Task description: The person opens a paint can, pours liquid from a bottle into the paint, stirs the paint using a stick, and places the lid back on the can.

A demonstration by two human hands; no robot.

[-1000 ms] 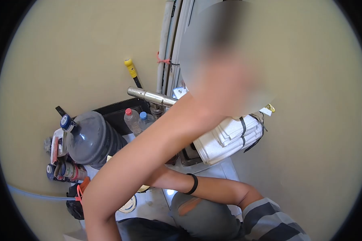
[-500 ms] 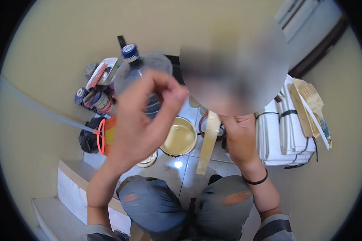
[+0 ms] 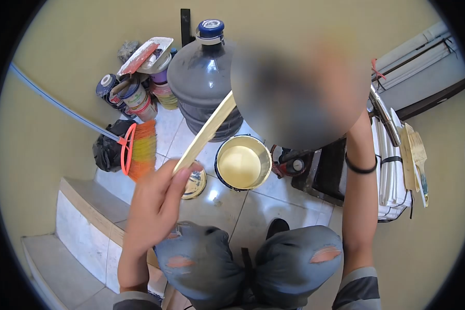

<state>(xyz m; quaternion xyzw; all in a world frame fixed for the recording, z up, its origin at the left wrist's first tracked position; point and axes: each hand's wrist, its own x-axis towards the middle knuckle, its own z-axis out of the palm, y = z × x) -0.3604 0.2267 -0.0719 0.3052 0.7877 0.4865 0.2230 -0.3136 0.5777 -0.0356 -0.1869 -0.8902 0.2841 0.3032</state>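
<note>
My left hand (image 3: 157, 204) is closed on the lower end of a flat, pale yellow wooden stick (image 3: 204, 135). The stick slants up to the right, and its far end runs into a round blurred patch. My right forearm (image 3: 360, 206), with a black band on the wrist, reaches up into the same patch, which hides the right hand and its fingers. Below the stick and to its right, an open paint can (image 3: 266, 161) with cream-coloured paint in it stands on the tiles. A paint-smeared lid (image 3: 196, 185) lies beside it, partly behind my left hand.
A large water bottle (image 3: 201, 77) stands behind the can. At left are paint tins (image 3: 138, 101), a tray (image 3: 163, 49), an orange broom (image 3: 142, 147) and tiled steps (image 3: 88, 217). White bundles (image 3: 392, 181) and a brush (image 3: 418, 150) lie right, beside a dark box (image 3: 325, 170).
The stick hung below my right hand before; now my left hand grips it. My left hand has moved down and left, my right hand up into the blur. The view has shifted.
</note>
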